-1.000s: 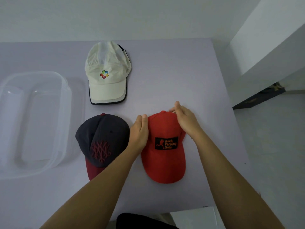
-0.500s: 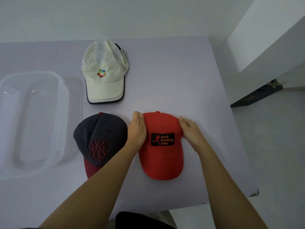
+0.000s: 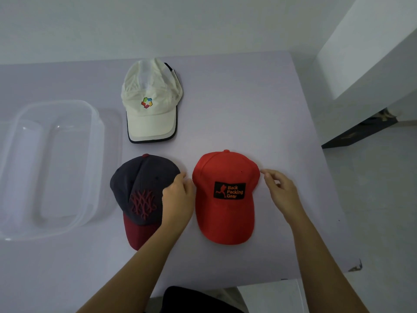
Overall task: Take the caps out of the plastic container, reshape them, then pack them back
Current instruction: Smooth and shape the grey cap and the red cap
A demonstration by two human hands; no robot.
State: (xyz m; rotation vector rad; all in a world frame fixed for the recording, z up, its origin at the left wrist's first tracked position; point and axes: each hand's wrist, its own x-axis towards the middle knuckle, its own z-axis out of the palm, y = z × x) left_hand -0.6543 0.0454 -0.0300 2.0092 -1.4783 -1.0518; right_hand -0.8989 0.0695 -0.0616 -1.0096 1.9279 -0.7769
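My left hand (image 3: 178,196) and right hand (image 3: 279,188) flank the red fabric baseball cap (image 3: 225,213), fingers loosely curled, holding nothing. The clear plastic container (image 3: 58,102) sits well left of my left hand.

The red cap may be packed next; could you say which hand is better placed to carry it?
Probably left: the left hand lies between the red cap and the container; the right hand is on the far side.
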